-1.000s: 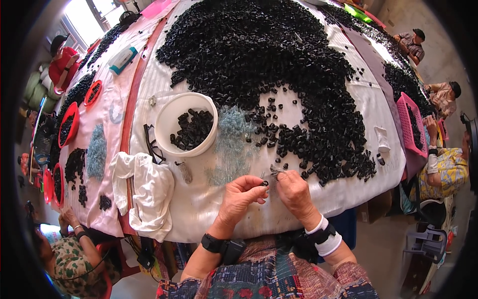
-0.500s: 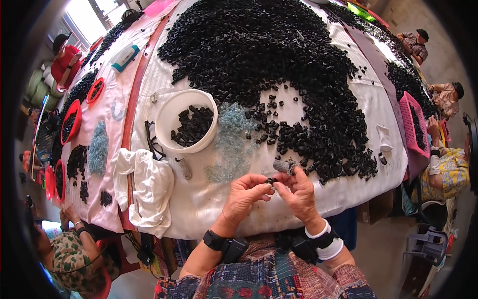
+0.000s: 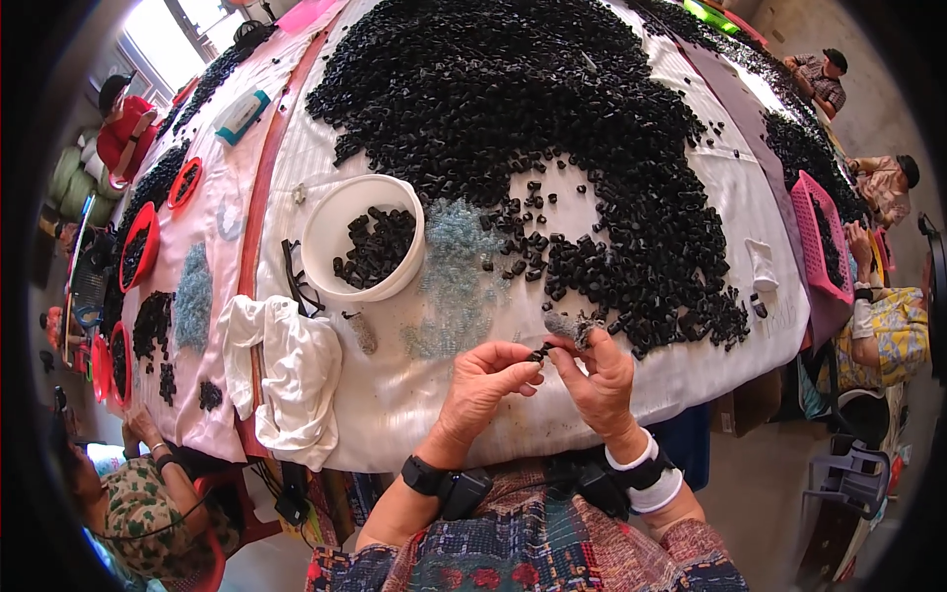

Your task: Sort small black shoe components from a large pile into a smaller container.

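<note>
- The left hand (image 3: 485, 380) is pinching a small black piece (image 3: 540, 352) between thumb and forefinger, just above the near edge of the desk (image 3: 414, 405).
- The right hand (image 3: 599, 373) is meeting it from the right, its fingertips closing on the same piece while a small tuft of grey-blue fibre (image 3: 570, 327) is sitting in its grip.
- Both hands are narrowly closed, fingertip to fingertip; how the fibre and the piece are joining is too small to tell.
- In my judgement, the work is going best with the piece held steady in the left hand and only the right fingertips moving, keeping the grip light so nothing is slipping out.
- The white bowl (image 3: 361, 237), partly filled with black pieces, is standing far and left of the hands, with loose blue fibre (image 3: 456, 276) lying just right of it.
- The big black heap (image 3: 552, 118) is spreading over the far half of the desk, within reach on the right.
- A white cloth (image 3: 286, 370) is hanging over the near left edge.
</note>
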A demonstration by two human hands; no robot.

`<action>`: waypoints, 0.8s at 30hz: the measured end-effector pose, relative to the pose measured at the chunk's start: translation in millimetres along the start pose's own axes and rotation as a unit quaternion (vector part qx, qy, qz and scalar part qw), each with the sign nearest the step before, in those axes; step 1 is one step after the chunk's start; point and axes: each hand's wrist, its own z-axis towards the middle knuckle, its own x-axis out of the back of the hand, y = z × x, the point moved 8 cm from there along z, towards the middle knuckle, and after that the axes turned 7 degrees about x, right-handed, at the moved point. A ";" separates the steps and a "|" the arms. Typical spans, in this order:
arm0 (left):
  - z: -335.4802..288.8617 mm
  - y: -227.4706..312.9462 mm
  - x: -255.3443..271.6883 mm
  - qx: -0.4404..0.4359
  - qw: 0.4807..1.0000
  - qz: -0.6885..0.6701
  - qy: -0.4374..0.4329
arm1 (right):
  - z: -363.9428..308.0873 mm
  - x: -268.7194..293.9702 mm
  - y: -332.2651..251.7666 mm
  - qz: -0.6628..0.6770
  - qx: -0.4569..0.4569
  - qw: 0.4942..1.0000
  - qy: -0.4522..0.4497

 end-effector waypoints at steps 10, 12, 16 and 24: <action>-2.6 5.3 -0.9 -0.030 0.999 0.040 0.017 | 0.4 -2.2 -16.6 -0.118 0.097 0.988 -0.012; -2.6 6.4 -1.6 -0.032 0.998 0.045 0.020 | 0.6 -2.4 -17.3 -0.129 0.105 0.986 -0.015; -2.5 5.9 0.0 -0.030 0.997 0.059 0.030 | 0.6 -3.2 -15.5 -0.135 0.106 0.985 -0.025; -1.3 0.6 5.1 -0.024 0.996 0.067 0.045 | -2.4 -5.3 -4.6 -0.101 0.037 0.994 -0.024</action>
